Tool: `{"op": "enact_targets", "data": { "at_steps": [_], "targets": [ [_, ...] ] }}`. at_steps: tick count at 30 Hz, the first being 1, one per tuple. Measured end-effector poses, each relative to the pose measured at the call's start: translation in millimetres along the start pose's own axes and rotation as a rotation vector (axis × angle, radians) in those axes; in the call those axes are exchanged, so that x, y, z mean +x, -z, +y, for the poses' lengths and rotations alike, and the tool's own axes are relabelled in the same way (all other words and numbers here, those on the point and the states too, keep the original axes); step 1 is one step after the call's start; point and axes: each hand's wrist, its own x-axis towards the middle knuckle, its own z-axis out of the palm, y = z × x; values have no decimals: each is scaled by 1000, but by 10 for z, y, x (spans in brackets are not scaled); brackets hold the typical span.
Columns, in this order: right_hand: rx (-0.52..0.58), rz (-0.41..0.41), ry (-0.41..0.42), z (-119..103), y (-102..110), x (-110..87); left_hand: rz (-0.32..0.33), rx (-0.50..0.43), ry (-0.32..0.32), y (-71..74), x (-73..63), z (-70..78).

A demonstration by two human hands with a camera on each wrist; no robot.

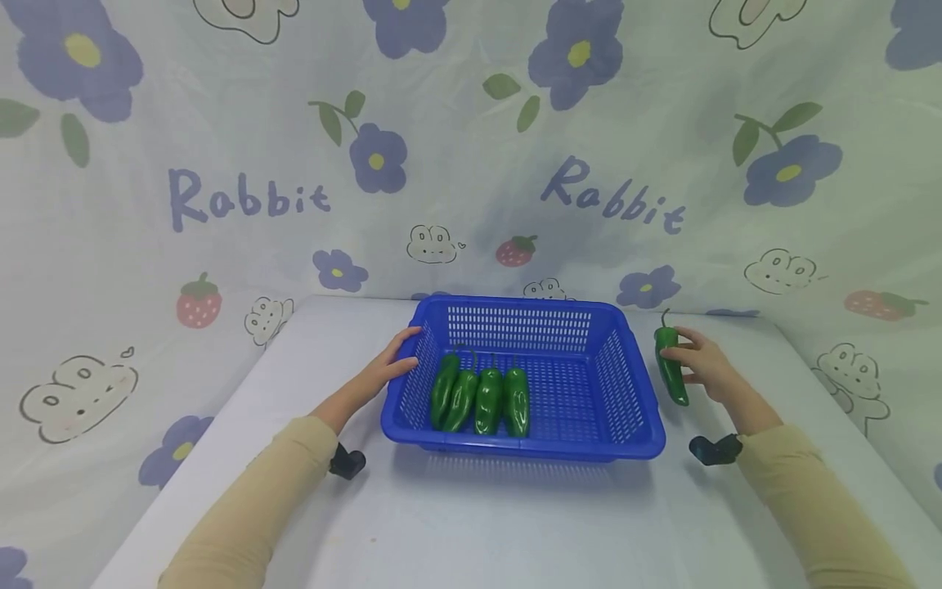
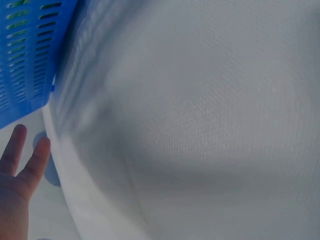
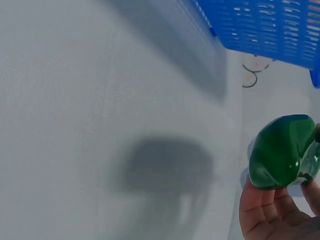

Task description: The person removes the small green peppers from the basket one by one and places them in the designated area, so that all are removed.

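Your right hand [image 1: 710, 368] pinches one green pepper [image 1: 670, 375] above the tabletop [image 1: 478, 523], right of the blue basket [image 1: 522, 447]; four more peppers [image 1: 489, 401] lie inside. Your left hand [image 1: 374, 375], fingers spread, probably touches the basket's left rim.

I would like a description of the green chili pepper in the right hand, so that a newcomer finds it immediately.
On the white table stands a blue plastic basket. Beyond its right side, the person's right hand holds one glossy green chili pepper. Four similar peppers lie inside; this one alone is outside.
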Motion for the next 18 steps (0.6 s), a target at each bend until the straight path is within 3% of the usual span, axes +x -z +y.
{"op": "enact_targets", "data": {
  "at_steps": [18],
  "targets": [
    [-125,-16,-73,182,-121,111,-10,-4,2,2,-16,24]
  ]
}}
